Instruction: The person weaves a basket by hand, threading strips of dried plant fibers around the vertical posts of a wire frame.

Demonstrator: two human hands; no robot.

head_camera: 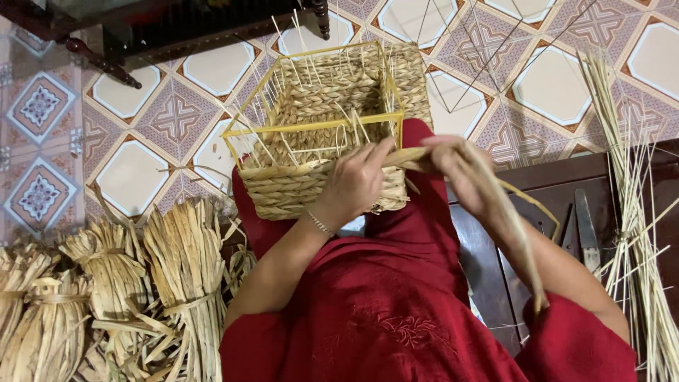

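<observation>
Hands work at the near rim of a half-woven basket (322, 134) resting on the person's red-clad lap (yellow frame showing above the weave). Left hand (353, 182) and right hand (460, 166) each pinch a dried fibre strand (495, 205); tied bundles (127, 290) lie on the tiled floor (141, 113).

Patterned tile floor (141, 120), pretty busy look.
Dark wooden furniture (113, 42) sits along the top edge, a dark wood bench (537, 191) at right.
</observation>
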